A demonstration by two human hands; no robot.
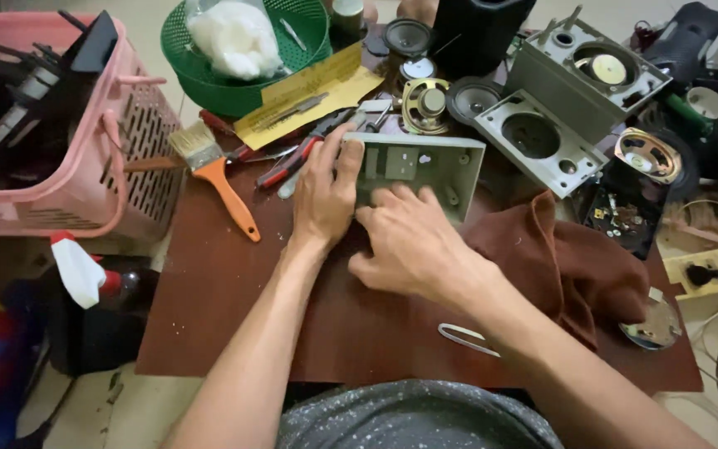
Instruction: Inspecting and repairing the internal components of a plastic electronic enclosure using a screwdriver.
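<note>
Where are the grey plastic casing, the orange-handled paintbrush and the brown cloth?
grey plastic casing (425,162): head view, on its inner back wall above the hands.
orange-handled paintbrush (234,199): head view, on the middle of the orange handle.
brown cloth (575,258): head view, on the bunched middle folds.

The box (415,170) under the hands is pale grey-green. The cloth (571,266) and table (234,283) are brown. The brush (218,179) has an orange handle, the basket (85,133) is pink, the bowl (243,50) green, and the paper (313,91) yellow.
</note>
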